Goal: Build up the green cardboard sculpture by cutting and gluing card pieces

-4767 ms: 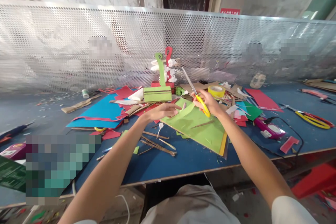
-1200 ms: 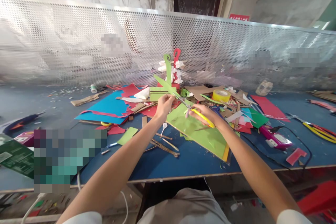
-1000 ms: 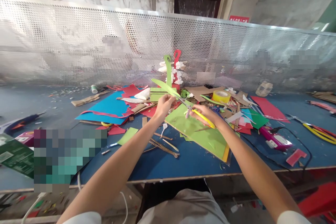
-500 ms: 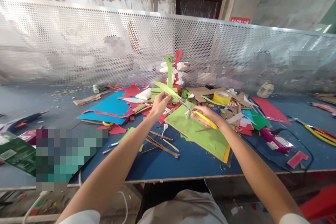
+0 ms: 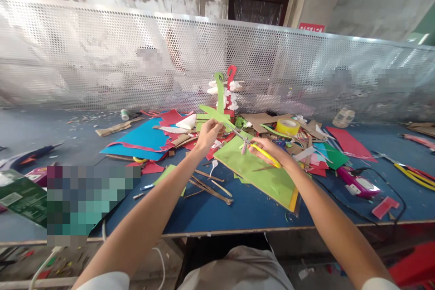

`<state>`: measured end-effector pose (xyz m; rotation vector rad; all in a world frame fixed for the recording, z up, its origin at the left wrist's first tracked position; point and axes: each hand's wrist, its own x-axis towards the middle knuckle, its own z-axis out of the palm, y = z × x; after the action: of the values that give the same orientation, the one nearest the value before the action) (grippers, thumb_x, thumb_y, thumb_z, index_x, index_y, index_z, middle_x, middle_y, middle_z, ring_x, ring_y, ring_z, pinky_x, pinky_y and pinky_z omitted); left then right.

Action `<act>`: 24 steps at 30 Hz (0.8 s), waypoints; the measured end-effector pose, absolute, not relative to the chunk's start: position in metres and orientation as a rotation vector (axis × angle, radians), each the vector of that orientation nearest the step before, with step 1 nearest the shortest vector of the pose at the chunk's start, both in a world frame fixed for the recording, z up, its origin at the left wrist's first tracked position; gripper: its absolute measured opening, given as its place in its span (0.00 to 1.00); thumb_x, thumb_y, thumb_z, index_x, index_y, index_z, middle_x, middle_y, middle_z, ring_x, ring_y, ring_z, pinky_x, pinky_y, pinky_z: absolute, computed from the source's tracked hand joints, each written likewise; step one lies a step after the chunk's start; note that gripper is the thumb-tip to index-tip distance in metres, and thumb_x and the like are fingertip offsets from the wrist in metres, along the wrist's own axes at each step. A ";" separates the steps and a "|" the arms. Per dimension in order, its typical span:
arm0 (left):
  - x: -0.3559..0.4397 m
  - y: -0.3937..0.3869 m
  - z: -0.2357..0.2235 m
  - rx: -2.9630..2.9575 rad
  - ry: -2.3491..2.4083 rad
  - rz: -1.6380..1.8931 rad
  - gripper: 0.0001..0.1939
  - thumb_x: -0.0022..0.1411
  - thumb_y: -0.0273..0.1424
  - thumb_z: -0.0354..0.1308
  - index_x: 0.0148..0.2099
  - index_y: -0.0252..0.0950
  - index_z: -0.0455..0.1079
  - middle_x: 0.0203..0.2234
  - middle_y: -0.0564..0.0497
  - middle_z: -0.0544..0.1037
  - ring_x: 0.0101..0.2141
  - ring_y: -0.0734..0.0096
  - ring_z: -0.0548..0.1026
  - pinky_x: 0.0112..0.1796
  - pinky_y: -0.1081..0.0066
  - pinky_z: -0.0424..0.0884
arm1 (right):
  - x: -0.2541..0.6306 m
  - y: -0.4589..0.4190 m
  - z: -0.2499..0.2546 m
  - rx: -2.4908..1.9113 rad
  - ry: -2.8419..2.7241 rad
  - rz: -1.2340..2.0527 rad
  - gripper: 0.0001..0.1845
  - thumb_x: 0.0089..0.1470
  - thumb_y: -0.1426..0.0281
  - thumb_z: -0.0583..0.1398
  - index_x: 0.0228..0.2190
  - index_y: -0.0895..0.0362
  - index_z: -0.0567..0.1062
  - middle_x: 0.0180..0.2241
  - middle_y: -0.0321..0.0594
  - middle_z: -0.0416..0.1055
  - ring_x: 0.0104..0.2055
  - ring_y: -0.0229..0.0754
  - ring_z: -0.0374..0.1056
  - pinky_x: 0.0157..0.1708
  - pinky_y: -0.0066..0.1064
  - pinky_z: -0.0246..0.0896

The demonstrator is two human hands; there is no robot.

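Observation:
My left hand (image 5: 210, 133) pinches a strip of green paper (image 5: 211, 111), which slants up to the left above the table. In my right hand (image 5: 264, 149) is a pair of scissors with yellow handles (image 5: 270, 157). Their metal blades reach up-left to the lower right end of the strip. Whether the blades are fully closed there I cannot tell. Below both hands lies a stack of green sheets (image 5: 261, 179) with small scraps on top. Behind my left hand stand a green hook-topped cutout (image 5: 219, 93) and a red one (image 5: 231, 71), with white flower-like pieces around them.
Blue card (image 5: 136, 138) and red scraps lie to the left. A yellow tape roll (image 5: 287, 126), a purple power strip (image 5: 358, 182) with a black cord and pliers (image 5: 413, 172) are on the right. Twigs (image 5: 212, 189) lie in front. A perforated metal panel (image 5: 118, 63) bounds the back.
The green strip has turned slightly in my left hand, showing more of its flat face. Both hands and the scissors stay nearly in place.

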<state>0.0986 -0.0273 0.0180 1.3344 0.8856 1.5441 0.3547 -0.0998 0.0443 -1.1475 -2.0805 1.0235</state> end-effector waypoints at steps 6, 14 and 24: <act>0.100 -0.029 0.019 1.339 0.904 1.524 0.18 0.56 0.44 0.69 0.34 0.37 0.68 0.30 0.49 0.80 0.32 0.67 0.80 0.33 0.69 0.76 | 0.351 -0.105 0.049 -1.129 -2.066 1.062 0.36 0.52 0.39 0.66 0.42 0.59 0.74 0.18 0.23 0.55 0.17 0.30 0.47 0.17 0.26 0.39; 0.103 -0.032 0.020 1.351 0.908 1.514 0.17 0.56 0.43 0.69 0.34 0.37 0.68 0.29 0.49 0.80 0.31 0.67 0.80 0.32 0.70 0.74 | 0.353 -0.102 0.045 -1.131 -2.055 1.064 0.32 0.55 0.42 0.67 0.42 0.58 0.75 0.17 0.23 0.55 0.14 0.30 0.48 0.14 0.25 0.41; 0.102 -0.030 0.019 1.365 0.914 1.512 0.16 0.57 0.42 0.68 0.33 0.37 0.68 0.30 0.49 0.81 0.31 0.67 0.80 0.32 0.70 0.75 | 0.355 -0.097 0.040 -1.163 -2.044 1.073 0.28 0.57 0.45 0.66 0.42 0.57 0.76 0.15 0.24 0.57 0.12 0.32 0.51 0.12 0.24 0.43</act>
<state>0.1017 -0.0305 0.0187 1.3649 0.9136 1.5117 0.3552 -0.0970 0.0402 -1.1633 -2.0440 1.0726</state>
